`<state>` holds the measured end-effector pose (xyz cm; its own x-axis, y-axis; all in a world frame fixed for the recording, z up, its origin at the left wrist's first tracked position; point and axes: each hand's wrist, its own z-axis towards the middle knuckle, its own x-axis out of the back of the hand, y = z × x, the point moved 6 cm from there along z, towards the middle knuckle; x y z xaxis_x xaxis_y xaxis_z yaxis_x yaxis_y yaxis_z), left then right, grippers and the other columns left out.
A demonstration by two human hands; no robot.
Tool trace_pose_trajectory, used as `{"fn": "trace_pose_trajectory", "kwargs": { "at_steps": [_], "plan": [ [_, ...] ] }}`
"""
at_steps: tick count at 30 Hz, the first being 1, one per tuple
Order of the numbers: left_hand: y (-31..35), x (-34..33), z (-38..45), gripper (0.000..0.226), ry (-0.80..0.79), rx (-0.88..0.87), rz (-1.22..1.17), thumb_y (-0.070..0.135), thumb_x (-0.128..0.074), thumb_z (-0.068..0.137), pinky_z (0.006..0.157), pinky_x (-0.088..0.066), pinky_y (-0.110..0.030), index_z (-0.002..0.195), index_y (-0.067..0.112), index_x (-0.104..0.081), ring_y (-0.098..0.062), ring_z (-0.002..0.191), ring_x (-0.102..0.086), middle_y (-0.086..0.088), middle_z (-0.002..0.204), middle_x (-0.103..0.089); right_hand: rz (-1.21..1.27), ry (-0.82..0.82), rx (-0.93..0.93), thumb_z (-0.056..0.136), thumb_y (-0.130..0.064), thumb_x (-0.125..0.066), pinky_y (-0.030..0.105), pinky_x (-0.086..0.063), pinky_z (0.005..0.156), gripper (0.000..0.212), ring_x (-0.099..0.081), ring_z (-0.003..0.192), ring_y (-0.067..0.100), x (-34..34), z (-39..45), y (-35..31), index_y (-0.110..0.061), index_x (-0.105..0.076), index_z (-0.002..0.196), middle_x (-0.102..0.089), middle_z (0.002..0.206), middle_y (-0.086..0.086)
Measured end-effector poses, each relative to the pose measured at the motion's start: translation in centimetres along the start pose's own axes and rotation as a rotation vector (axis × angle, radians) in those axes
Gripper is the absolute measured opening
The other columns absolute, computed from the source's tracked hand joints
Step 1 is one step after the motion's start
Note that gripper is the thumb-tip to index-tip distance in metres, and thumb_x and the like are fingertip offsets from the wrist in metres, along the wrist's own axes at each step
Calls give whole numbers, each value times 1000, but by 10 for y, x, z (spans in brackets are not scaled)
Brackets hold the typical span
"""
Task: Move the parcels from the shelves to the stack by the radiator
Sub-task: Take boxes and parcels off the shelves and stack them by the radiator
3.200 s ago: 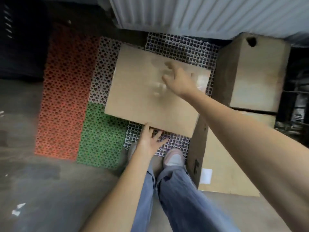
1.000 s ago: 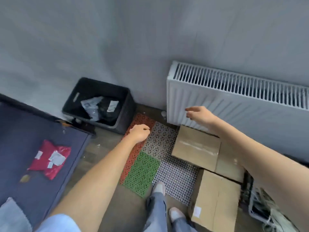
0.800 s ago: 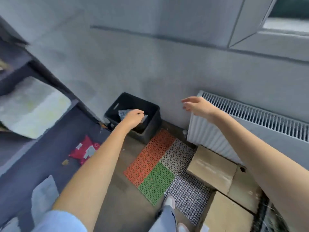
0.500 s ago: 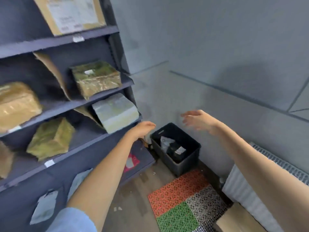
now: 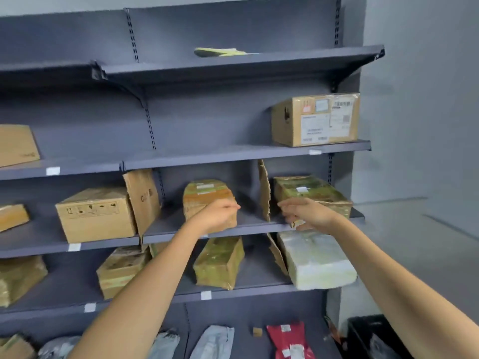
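A: Head view: which step is in hand?

B: Reach for the next parcel. Both hands are raised to the middle shelf (image 5: pixel 248 225). The left hand (image 5: pixel 219 215), fingers loosely curled and holding nothing, is in front of the taped parcel (image 5: pixel 204 194) near the shelf's front edge. The right hand (image 5: pixel 307 212), fingers apart and empty, is at the front corner of the wrapped parcel (image 5: pixel 308 190) at the right end.

A: Next move?

B: Probably choose one parcel, close both hands on its ends, and draw it clear of the cardboard divider (image 5: pixel 264 190).
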<state>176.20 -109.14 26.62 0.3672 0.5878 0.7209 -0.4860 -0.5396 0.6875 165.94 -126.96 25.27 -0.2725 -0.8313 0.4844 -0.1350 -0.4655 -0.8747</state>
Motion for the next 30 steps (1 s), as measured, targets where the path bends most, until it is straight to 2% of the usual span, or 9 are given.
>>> {"fn": "trace_pose_trajectory", "kwargs": {
  "at_steps": [4,7,14,18,21,24,27,29,30],
  "plan": [
    [-9,23,32,32,23,-43,-28,20,-41,99,89,-36,-22,127,16,-56,-7,109,-44,3,136,-50,57,54,56,97,-16,-44,40,-44,98,36,-53,120,27,-35,37,-25,-14,-48,133,-53,133,14],
    [-2,19,73,32,43,-90,-75,18,-40,99,85,-38,-24,126,15,-57,-7,105,-46,2,133,-53,39,184,121,94,-11,-46,28,-41,90,40,-52,112,22,-17,61,-27,-11,-45,135,-52,133,13],
    [41,-10,189,28,168,-197,-147,12,-43,96,90,-43,-30,110,18,-66,-18,114,-53,-2,124,-61,11,543,91,94,-12,-45,34,-43,91,43,-53,110,23,136,111,17,-11,-42,137,-52,129,8],
    [97,-21,241,33,160,-254,-83,8,-43,94,91,-41,-24,122,13,-59,-17,114,-52,-5,125,-57,43,635,34,93,-10,-45,39,-46,89,45,-46,96,19,218,143,24,-8,-41,137,-52,114,10],
    [131,-17,271,42,188,-287,38,14,-44,96,108,-33,-30,138,11,-44,-23,131,-43,-9,141,-47,8,669,37,93,-10,-46,28,-41,92,52,-47,118,25,267,170,19,-7,-32,143,-43,141,14],
    [146,-20,292,55,146,-244,9,36,-40,98,113,-28,-32,148,18,-26,-20,138,-33,-3,152,-33,39,707,50,93,-10,-45,32,-33,104,52,-40,131,27,297,194,25,-5,-30,143,-39,146,12],
    [149,-30,302,66,47,-184,-94,55,-30,95,116,-27,-35,151,25,-13,-16,142,-26,6,157,-18,147,667,28,95,-11,-41,29,-36,97,37,-49,117,25,303,211,37,-3,-43,131,-52,126,13],
    [152,-27,309,70,69,-179,-167,62,-28,92,117,-26,-38,151,27,-11,-16,142,-25,8,158,-16,213,626,22,93,-15,-39,23,-39,80,15,-50,94,22,303,223,41,-19,-53,97,-56,100,4],
    [155,-24,313,70,94,-183,-207,62,-26,92,118,-24,-39,150,26,-12,-16,142,-26,8,157,-17,235,632,29,92,-19,-38,22,-37,70,16,-47,85,20,308,229,44,-23,-47,80,-53,87,-1]
  ]
}}
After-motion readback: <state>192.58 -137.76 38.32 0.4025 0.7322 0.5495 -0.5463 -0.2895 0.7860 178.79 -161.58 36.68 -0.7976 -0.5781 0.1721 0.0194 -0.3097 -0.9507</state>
